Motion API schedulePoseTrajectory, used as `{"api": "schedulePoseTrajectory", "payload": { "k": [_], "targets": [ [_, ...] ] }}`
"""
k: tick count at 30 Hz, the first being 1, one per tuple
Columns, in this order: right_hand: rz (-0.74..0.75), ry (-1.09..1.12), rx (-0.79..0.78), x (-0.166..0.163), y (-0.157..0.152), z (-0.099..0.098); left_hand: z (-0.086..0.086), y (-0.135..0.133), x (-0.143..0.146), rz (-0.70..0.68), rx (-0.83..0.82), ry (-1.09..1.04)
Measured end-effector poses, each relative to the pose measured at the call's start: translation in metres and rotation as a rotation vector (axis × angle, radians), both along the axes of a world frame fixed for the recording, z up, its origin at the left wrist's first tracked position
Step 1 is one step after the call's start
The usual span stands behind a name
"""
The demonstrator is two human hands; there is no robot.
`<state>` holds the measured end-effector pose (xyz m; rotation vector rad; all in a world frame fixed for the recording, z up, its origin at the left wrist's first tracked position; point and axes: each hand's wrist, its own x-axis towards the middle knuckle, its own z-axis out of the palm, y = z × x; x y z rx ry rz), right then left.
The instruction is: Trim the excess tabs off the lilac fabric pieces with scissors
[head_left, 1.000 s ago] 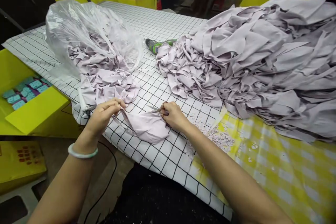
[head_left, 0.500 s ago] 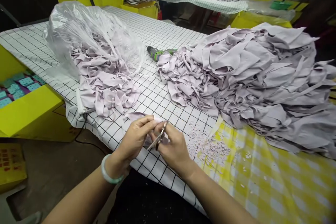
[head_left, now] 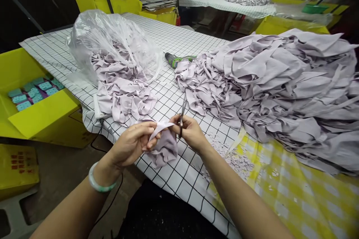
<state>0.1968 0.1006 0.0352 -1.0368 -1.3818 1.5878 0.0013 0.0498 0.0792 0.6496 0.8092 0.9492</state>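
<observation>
My left hand (head_left: 130,143), a green-white bangle on its wrist, pinches a pale lilac fabric piece (head_left: 167,149) near the table's front edge. A narrow strip of that cloth is stretched across to my right hand (head_left: 193,132), whose fingertips grip its end. Dark-handled scissors (head_left: 181,124) are also in my right hand, their blades pointing up and away from the cloth. Beyond my left hand lies a heap of similar lilac pieces (head_left: 126,99), spilling from a clear plastic bag (head_left: 112,30). A far larger lilac fabric pile (head_left: 280,78) covers the right side.
Small cut scraps (head_left: 238,162) lie right of my hands, partly on a yellow checked cloth (head_left: 303,194). A green-black power drill (head_left: 175,59) rests between the heaps. A white power strip (head_left: 97,108) sits at the left edge, beside a yellow box (head_left: 47,121). Another person is at a far table.
My hands have moved apart, drawing the strip out between them. The scissor blades have swung from pointing down-left to pointing up. The view has shifted slightly left.
</observation>
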Motion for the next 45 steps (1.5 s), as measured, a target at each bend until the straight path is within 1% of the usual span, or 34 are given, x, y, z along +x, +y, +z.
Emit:
{"api": "schedulePoseTrajectory", "payload": {
  "k": [2,3,4,6,8,9,10,11,12,13,14,16,17,18,19,21,22,24,27,28,30,31,32,34,35,36,37,38,39,40,42,44,45],
  "targets": [
    [-0.009,0.032,0.034,0.003,0.006,0.004,0.000,-0.002,-0.003,-0.029,0.007,0.043],
    [0.035,0.052,0.066,0.005,0.009,0.007,0.002,-0.003,-0.004,-0.058,0.026,0.067],
    [0.125,0.072,0.092,0.005,0.012,0.011,0.005,-0.003,-0.005,-0.099,0.057,0.097],
    [0.403,0.101,0.093,0.002,0.020,0.018,0.016,-0.003,-0.006,-0.227,0.161,0.209],
    [0.712,0.074,0.029,-0.005,0.030,0.022,0.033,-0.001,-0.009,-0.376,0.307,0.360],
    [0.835,0.037,-0.005,-0.009,0.034,0.024,0.040,-0.001,-0.012,-0.431,0.373,0.431],
    [0.915,-0.011,-0.031,-0.014,0.038,0.024,0.046,-0.001,-0.015,-0.464,0.422,0.493],
    [0.942,-0.056,-0.041,-0.018,0.042,0.025,0.049,-0.002,-0.019,-0.477,0.444,0.538],
    [0.908,-0.086,-0.030,-0.022,0.044,0.026,0.048,-0.004,-0.023,-0.470,0.431,0.562],
    [0.809,-0.091,0.003,-0.024,0.045,0.027,0.044,-0.006,-0.026,-0.442,0.383,0.556],
    [0.662,-0.074,0.059,-0.026,0.046,0.029,0.037,-0.008,-0.027,-0.392,0.311,0.509],
    [0.317,-0.014,0.221,-0.025,0.045,0.034,0.016,-0.012,-0.024,-0.265,0.126,0.295],
    [0.161,0.011,0.318,-0.023,0.043,0.036,0.005,-0.013,-0.020,-0.199,0.032,0.158],
    [0.035,0.027,0.415,-0.020,0.041,0.036,-0.004,-0.014,-0.015,-0.145,-0.046,0.033],
    [-0.059,0.030,0.501,-0.017,0.037,0.035,-0.012,-0.014,-0.009,-0.106,-0.102,-0.065],
    [-0.195,0.011,0.617,-0.009,0.027,0.026,-0.018,-0.013,0.001,-0.070,-0.147,-0.162],
    [-0.248,-0.010,0.639,-0.005,0.021,0.018,-0.019,-0.012,0.004,-0.059,-0.143,-0.169],
    [-0.323,-0.070,0.619,0.001,0.008,0.001,-0.016,-0.009,0.007,-0.070,-0.122,-0.145],
    [-0.393,-0.145,0.557,0.006,-0.008,-0.020,-0.014,-0.008,0.008,-0.176,-0.126,-0.125],
    [-0.419,-0.149,0.558,0.006,-0.010,-0.023,-0.015,-0.008,0.009,-0.234,-0.137,-0.128],
    [-0.491,-0.115,0.609,0.009,-0.013,-0.022,-0.016,-0.010,0.011,-0.340,-0.145,-0.132],
    [-0.527,-0.090,0.653,0.011,-0.014,-0.019,-0.017,-0.010,0.012,-0.355,-0.128,-0.126],
    [-0.555,-0.074,0.706,0.014,-0.015,-0.016,-0.016,-0.009,0.012,-0.330,-0.090,-0.111],
    [-0.549,-0.114,0.837,0.021,-0.021,-0.009,-0.013,-0.007,0.013,-0.180,0.033,-0.046],
    [-0.487,-0.166,0.918,0.025,-0.026,-0.007,-0.011,-0.005,0.013,-0.092,0.098,0.001],
    [-0.389,-0.222,0.992,0.027,-0.032,-0.005,-0.008,-0.003,0.012,-0.024,0.153,0.048],
    [-0.277,-0.263,1.041,0.028,-0.038,-0.003,-0.006,0.000,0.011,0.012,0.194,0.091],
    [-0.179,-0.280,1.049,0.028,-0.043,-0.002,-0.005,0.002,0.011,0.022,0.224,0.131],
    [-0.119,-0.273,1.013,0.027,-0.047,-0.002,-0.004,0.003,0.010,0.013,0.246,0.165],
    [-0.103,-0.251,0.936,0.025,-0.049,-0.001,-0.003,0.004,0.010,-0.003,0.266,0.193],
    [-0.124,-0.192,0.714,0.019,-0.047,0.001,-0.002,0.005,0.011,-0.032,0.302,0.238],
    [-0.086,-0.157,0.520,0.014,-0.041,0.003,-0.001,0.004,0.011,-0.067,0.315,0.252],
    [-0.057,-0.149,0.455,0.011,-0.038,0.002,0.000,0.003,0.012,-0.101,0.309,0.247]
  ]
}}
